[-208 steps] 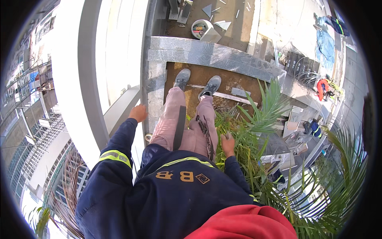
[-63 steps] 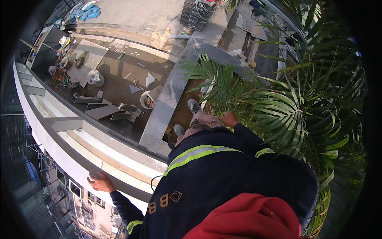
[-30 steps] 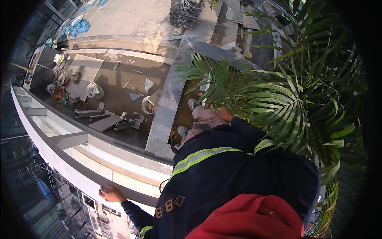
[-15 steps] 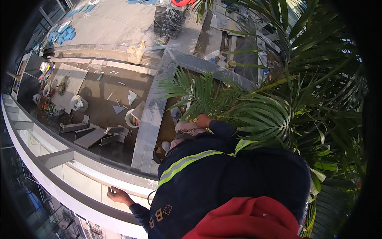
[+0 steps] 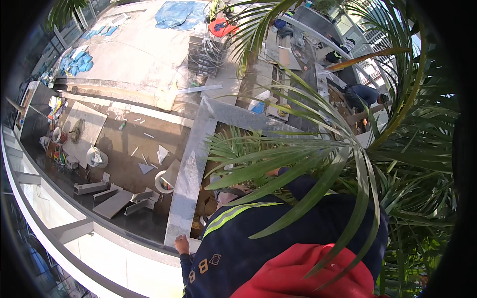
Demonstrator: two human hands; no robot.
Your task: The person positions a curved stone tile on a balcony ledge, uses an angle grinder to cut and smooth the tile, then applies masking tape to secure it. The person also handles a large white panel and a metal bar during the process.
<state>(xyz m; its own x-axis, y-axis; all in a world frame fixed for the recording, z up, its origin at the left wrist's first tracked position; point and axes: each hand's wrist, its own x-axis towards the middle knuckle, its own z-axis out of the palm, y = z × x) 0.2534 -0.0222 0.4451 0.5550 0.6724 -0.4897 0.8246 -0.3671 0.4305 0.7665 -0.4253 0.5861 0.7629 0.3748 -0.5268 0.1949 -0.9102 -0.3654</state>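
Observation:
My left hand (image 5: 182, 244), small in view, is held with its fingers curled in beside the near end of the grey stone ledge (image 5: 186, 186). Nothing shows in it, and I cannot tell whether it touches the stone. My right hand (image 5: 273, 173) is largely behind long palm fronds (image 5: 298, 156), so its fingers are hidden. My dark jacket (image 5: 278, 221) with a reflective yellow stripe fills the lower middle, and a frond hangs across it. Red cloth (image 5: 303, 275) lies at the bottom. Soil shows between the ledge and my body.
A white railing (image 5: 119, 248) curves along the left. Beyond the ledge lie grey angled panels (image 5: 113, 202), a white bucket (image 5: 163, 182), another bucket (image 5: 96, 157) and scattered offcuts. Dark stacked crates (image 5: 202, 55) stand farther off. A person in dark clothing (image 5: 362, 97) bends over at upper right.
My left hand has come in from over the railing to the ledge's near end. Fronds now cover my right hand and part of my jacket. The view has shifted, bringing other people into sight.

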